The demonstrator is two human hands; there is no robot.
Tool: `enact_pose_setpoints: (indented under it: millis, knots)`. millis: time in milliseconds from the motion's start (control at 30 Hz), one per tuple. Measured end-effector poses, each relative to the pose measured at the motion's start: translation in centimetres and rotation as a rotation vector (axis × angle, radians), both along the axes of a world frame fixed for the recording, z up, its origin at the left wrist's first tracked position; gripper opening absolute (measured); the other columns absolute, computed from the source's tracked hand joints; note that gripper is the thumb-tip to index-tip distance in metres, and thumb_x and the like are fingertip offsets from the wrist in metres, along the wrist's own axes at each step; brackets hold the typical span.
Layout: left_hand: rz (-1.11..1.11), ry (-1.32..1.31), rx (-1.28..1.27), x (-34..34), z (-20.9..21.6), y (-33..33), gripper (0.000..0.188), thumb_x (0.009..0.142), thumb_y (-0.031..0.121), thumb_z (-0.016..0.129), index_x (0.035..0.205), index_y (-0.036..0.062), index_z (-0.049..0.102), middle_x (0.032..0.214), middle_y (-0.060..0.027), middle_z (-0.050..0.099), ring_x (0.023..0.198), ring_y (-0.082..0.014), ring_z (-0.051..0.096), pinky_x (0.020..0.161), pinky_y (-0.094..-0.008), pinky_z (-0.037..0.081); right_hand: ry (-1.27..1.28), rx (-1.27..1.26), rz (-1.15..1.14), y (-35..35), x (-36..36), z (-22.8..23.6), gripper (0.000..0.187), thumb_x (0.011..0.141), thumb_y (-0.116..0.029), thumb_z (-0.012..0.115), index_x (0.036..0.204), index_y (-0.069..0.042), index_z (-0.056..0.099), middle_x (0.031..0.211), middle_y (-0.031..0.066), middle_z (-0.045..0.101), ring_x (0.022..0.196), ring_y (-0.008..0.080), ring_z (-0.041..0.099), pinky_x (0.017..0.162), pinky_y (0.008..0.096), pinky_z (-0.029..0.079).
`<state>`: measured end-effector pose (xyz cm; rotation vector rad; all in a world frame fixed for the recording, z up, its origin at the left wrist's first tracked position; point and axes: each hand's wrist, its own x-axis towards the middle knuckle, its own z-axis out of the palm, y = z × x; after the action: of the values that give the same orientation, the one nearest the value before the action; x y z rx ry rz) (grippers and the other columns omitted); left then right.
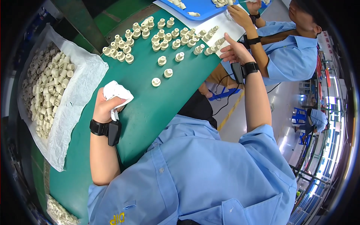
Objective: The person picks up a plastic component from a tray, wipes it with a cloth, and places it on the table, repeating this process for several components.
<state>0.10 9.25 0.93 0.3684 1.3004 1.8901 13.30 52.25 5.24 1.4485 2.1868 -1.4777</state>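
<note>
My left hand (105, 107) is closed round a crumpled white cloth (117, 93), at the left of the green table (138, 112). Farther right, my right hand (238, 51) is held over the table's edge with its fingers stretched out and nothing visible in them. Closest to it are a few cream-coloured plastic parts (209, 50), stepped and round with a narrower top. More of these parts (161, 45) stand upright in loose rows across the table. Four single ones, such as a cream part (156, 81), stand apart, nearer to me.
A white-lined sack (80, 80) heaped with cream parts (48, 90) lies at the left. At the far side is a blue tray (202, 14) on a white sheet (228, 30). A co-worker (288, 52) in blue sits at the right, one hand near the tray. A clear bag (60, 212) lies lower left.
</note>
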Motion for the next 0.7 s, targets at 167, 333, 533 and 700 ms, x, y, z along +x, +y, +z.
enact_pose_setpoints:
  millis: [167,333,533,700]
  knots:
    - [0.010,0.012,-0.021,-0.1,-0.3,-0.1,0.009,0.068,-0.001,0.060,0.077,0.0001,0.058,0.063,-0.0021,0.054,0.047,-0.0078,0.043,0.042,-0.0237,0.027,0.012,-0.064,0.097,1.0,-0.4,-0.1,0.067,0.079,-0.070,0.052,0.089,-0.005,0.060,0.074,0.0091,0.068,0.055,0.0125,0.061,0.052,0.0213,0.044]
    - [-0.016,0.016,-0.023,-0.2,-0.4,-0.2,0.011,0.068,-0.001,0.060,0.079,-0.0006,0.059,0.064,-0.0019,0.055,0.048,-0.0079,0.044,0.043,-0.0239,0.027,0.063,-0.043,0.064,1.0,-0.7,-1.0,0.064,0.080,-0.067,0.054,0.094,-0.005,0.059,0.077,0.0091,0.068,0.056,0.0116,0.060,0.053,0.0220,0.044]
    - [-0.015,0.041,-0.042,-0.4,0.0,0.1,0.011,0.068,0.001,0.061,0.078,-0.0005,0.058,0.063,-0.0023,0.054,0.048,-0.0081,0.044,0.043,-0.0238,0.027,0.077,-0.043,0.076,1.1,-0.9,-1.1,0.064,0.080,-0.066,0.055,0.097,-0.004,0.058,0.077,0.0085,0.069,0.052,0.0101,0.054,0.051,0.0220,0.043]
    - [-0.010,0.049,-0.027,0.2,-0.3,0.0,0.012,0.068,0.001,0.061,0.079,-0.0004,0.057,0.064,-0.0029,0.055,0.047,-0.0086,0.044,0.042,-0.0235,0.027,0.082,-0.006,0.094,0.7,-0.7,-1.0,0.064,0.081,-0.066,0.053,0.096,-0.004,0.059,0.075,0.0084,0.068,0.050,0.0092,0.053,0.050,0.0219,0.041]
